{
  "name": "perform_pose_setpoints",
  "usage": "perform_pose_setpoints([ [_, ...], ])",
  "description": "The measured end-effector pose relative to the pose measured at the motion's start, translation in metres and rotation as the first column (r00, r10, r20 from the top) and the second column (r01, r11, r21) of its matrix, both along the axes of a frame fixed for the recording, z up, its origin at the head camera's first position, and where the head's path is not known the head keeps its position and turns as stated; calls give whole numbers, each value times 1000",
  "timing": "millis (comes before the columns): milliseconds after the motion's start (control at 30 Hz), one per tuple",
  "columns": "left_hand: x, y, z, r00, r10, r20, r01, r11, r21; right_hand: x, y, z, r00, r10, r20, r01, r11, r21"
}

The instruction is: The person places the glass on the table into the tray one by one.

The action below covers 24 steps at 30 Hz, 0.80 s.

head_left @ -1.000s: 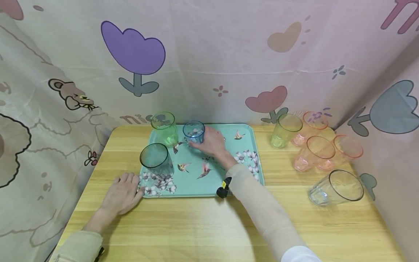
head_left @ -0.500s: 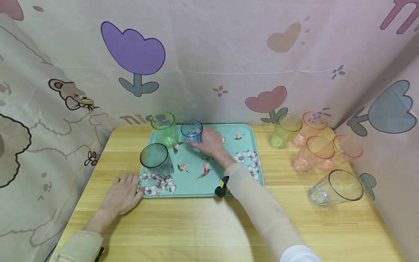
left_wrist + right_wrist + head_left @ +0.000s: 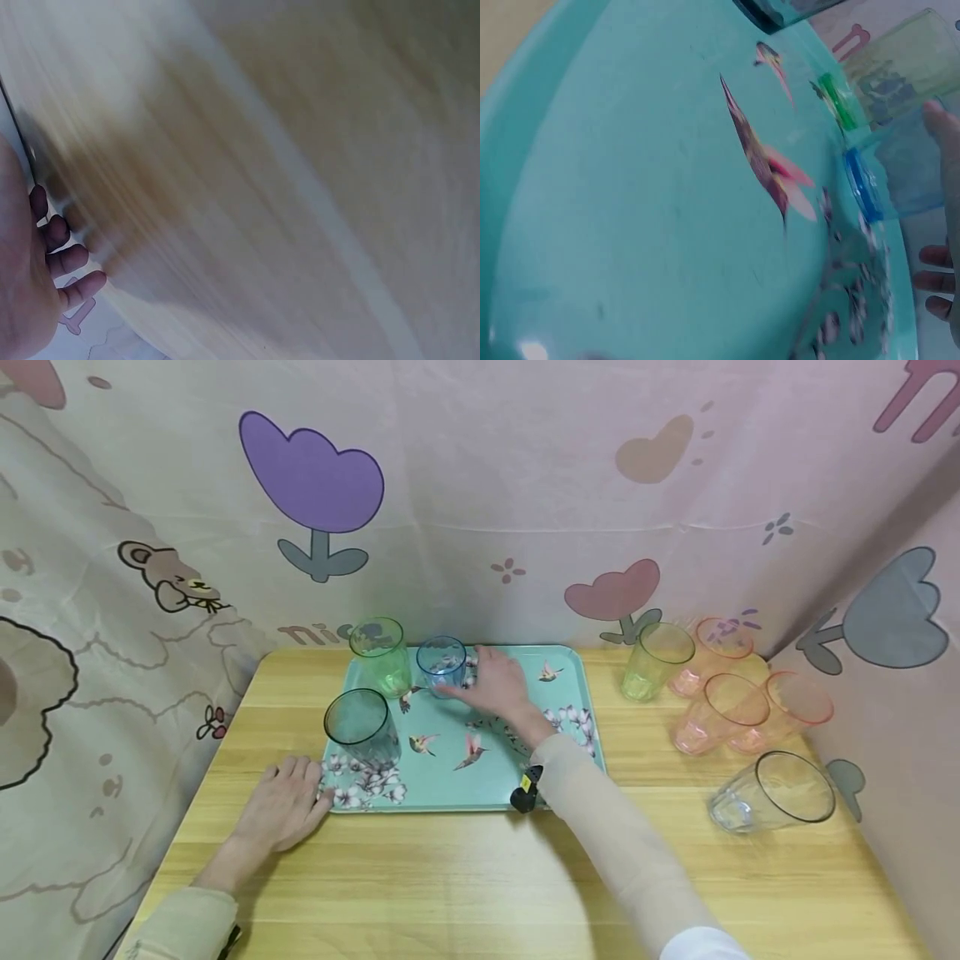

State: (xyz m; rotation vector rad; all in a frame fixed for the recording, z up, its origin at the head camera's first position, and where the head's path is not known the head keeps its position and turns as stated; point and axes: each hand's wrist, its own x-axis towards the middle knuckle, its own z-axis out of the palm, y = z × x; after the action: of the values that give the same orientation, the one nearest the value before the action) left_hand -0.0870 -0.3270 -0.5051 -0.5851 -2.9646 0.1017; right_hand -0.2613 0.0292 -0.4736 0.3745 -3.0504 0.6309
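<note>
A small blue glass point(image 3: 441, 664) stands upright at the back of the turquoise tray point(image 3: 450, 789). Beside it, my right hand point(image 3: 502, 683) has its fingers spread away from the glass, while the thumb overlaps the glass's near side. In the right wrist view the blue glass point(image 3: 900, 176) has its base on the tray and the fingers point(image 3: 934, 281) stand apart from it. A green glass point(image 3: 381, 660) and a dark grey glass point(image 3: 363, 731) stand at the tray's left. My left hand point(image 3: 281, 806) rests at the tray's front left corner, fingers relaxed; the left wrist view catches its fingers point(image 3: 67, 260).
Right of the tray on the wooden table point(image 3: 450, 885) stand a yellow-green glass point(image 3: 652, 664), several orange glasses point(image 3: 720, 714) and a clear dark-rimmed glass point(image 3: 772, 793). A patterned curtain point(image 3: 465, 468) hangs behind and at both sides.
The blue glass shifted slightly left beside the green one, then my right hand's fingers loosened and moved off it to the right. The left hand stayed put.
</note>
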Motion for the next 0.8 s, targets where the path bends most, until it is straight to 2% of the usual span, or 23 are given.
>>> perform_pose_setpoints([
  [133,0,0,0,1000,-3,-2,3,1000,5,2,14,5,1000,-7,-25,7,1000,10],
  [367,0,1,-1,999,-21,-39,21,1000,14,12,31,16,999,-34,-20,33,997,-70],
  [700,1,2,4,1000,-1,-5,1,1000,-5,30,43,28,996,-53,-78,36,976,-213],
  [800,1,2,2,1000,-2,-6,2,1000,-5,37,48,31,994,-48,-101,27,979,-203],
])
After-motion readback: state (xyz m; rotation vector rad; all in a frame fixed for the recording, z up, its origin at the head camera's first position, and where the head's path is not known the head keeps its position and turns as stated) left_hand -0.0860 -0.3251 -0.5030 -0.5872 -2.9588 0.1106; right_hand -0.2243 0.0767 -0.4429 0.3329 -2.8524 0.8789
